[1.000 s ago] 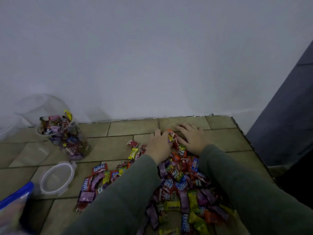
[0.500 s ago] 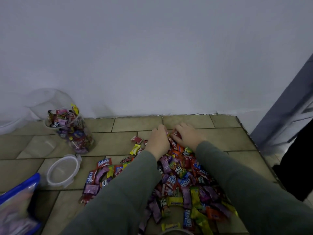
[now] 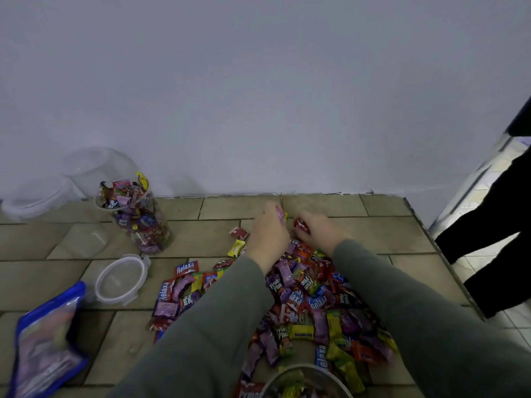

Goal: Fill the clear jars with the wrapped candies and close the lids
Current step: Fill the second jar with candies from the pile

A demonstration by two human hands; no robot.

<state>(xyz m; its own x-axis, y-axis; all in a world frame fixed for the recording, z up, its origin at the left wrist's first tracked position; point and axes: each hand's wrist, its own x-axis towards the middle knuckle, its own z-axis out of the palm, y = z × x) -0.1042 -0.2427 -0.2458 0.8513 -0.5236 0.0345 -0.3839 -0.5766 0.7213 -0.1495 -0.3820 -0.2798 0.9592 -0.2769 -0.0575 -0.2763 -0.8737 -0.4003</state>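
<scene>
Bottom edge cuts off a near jar (image 3: 306, 382); blue bag (image 3: 46, 343) is blurred.

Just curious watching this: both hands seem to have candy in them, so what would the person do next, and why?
Probably carry the handfuls back to the open jar at the near edge. The left hand grips a pink candy, the right hand a red one, both lifted at the pile's far end.

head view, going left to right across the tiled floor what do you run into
blue-edged bag → loose clear lid → candy-filled jar → yellow candy → left hand → right hand → dark-clothed legs
</scene>
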